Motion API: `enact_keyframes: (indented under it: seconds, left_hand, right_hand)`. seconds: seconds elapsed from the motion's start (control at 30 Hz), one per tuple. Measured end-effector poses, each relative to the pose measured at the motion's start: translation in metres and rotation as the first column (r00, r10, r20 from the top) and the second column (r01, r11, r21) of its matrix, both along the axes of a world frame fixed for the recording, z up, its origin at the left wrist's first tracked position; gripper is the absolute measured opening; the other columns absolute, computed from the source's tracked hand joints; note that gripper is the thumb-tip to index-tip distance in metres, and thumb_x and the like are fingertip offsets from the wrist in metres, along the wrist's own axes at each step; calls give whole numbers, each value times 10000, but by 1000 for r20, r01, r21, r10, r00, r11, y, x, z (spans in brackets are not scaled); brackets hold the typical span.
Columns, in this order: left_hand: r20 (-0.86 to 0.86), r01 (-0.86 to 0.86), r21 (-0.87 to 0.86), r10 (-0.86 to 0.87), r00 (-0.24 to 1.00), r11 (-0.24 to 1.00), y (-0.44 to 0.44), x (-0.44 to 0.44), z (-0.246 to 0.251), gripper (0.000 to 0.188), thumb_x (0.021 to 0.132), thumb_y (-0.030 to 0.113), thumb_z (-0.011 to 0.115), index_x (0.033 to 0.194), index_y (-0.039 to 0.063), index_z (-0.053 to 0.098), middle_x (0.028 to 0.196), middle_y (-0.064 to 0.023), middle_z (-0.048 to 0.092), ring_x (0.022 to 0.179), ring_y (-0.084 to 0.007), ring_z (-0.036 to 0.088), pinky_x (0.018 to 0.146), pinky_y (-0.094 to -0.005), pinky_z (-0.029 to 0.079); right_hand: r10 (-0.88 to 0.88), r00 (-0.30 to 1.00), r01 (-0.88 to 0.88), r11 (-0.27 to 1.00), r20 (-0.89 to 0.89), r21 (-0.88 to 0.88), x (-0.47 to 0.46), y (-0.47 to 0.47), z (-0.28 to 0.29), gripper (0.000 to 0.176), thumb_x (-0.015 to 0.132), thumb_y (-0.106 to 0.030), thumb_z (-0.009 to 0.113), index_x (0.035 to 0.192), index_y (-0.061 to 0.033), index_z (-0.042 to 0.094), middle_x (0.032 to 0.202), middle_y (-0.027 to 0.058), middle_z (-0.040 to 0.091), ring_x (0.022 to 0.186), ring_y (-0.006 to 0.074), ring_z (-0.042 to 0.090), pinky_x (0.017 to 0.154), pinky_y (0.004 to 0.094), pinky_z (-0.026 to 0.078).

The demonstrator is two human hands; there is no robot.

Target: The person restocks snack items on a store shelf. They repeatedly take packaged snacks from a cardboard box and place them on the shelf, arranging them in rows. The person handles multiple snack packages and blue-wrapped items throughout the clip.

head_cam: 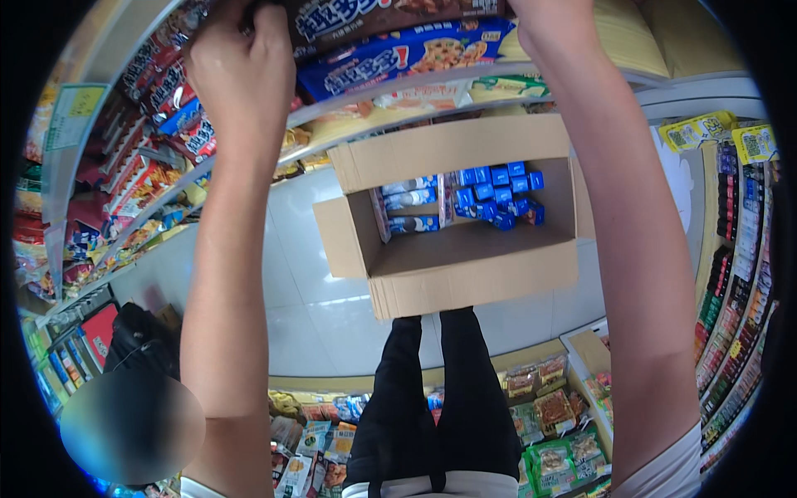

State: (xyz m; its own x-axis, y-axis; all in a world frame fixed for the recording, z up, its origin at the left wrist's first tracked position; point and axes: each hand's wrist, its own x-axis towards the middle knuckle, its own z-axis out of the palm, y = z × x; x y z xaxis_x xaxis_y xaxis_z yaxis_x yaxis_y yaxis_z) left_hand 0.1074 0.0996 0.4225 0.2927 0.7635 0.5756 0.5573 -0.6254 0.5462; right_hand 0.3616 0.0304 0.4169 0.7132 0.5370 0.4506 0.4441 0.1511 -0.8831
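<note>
My left hand (246, 62) is raised to the upper shelf, fingers curled, at the left end of a brown cookie package (398, 22). Whether it grips that package is hidden by the hand itself. My right hand (551, 18) reaches up at the package's right end, with its fingers cut off by the top rim. Just below the brown package, a blue cookie package (408, 59) lies along the shelf front. On the floor before me stands an open cardboard box (473, 274). Several small blue boxes (498, 187) and some blue-and-white packets (411, 198) are inside it.
Snack shelves (137, 180) curve along the left. A rack of small packaged goods (741, 267) stands at the right. Behind my legs is a low display of bagged food (554, 460). A person in dark clothing (140, 342), head blurred, is at lower left.
</note>
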Motion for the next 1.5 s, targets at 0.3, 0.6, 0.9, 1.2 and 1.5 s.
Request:
enact_keyframes:
  seconds: [0.3, 0.6, 0.9, 1.2, 1.5]
  left_hand:
    - [31, 20, 261, -29, 999, 965, -69, -43, -45, 196, 866, -44, 678, 1026, 44, 750, 1115, -160, 717, 1074, -344, 627, 939, -419, 489]
    - [-358, 118, -595, -394, 847, 795, -248, -138, -263, 292, 840, -38, 698, 1123, 29, 722, 1192, -168, 692, 1120, -374, 660, 977, -472, 529]
    - [-245, 54, -721, -328, 913, 691, -283, -160, -336, 203, 916, 13, 675, 1113, -2, 725, 1083, -219, 729, 1019, -410, 697, 904, -466, 577]
    - [-503, -17, -615, -377, 778, 788, -302, -143, -382, 280, 983, 340, 649, 865, 94, 710, 774, -125, 726, 689, -342, 724, 578, -477, 585]
    - [-538, -74, -633, -369, 758, 771, -310, -151, -391, 246, 941, 304, 703, 773, 124, 708, 592, -68, 653, 477, -285, 646, 449, -403, 510]
  right_hand:
    - [-88, 995, 90, 995, -49, 35, -21, -100, -31, 333, 1032, -117, 679, 1310, 59, 634, 1192, 112, 728, 1083, 156, 671, 993, 295, 516]
    - [-57, 961, -152, 714, -272, -683, -146, -266, -223, 373, 948, 22, 663, 1317, -26, 668, 1200, 148, 677, 931, 213, 685, 783, 318, 583]
    - [-183, 355, -383, 866, -917, -321, -145, -252, -302, 372, 1020, -162, 655, 1355, 0, 646, 1204, 141, 717, 1076, 301, 733, 912, 435, 615]
    - [256, 908, -372, 127, -332, -919, -181, -292, -480, 444, 885, -181, 754, 1309, -59, 707, 1265, 244, 711, 1141, 379, 715, 1006, 462, 577]
    - [292, 859, -354, -252, -420, -900, -185, -251, -647, 608, 937, -357, 702, 1476, -85, 633, 1578, 267, 511, 1528, 464, 353, 1256, 475, 345]
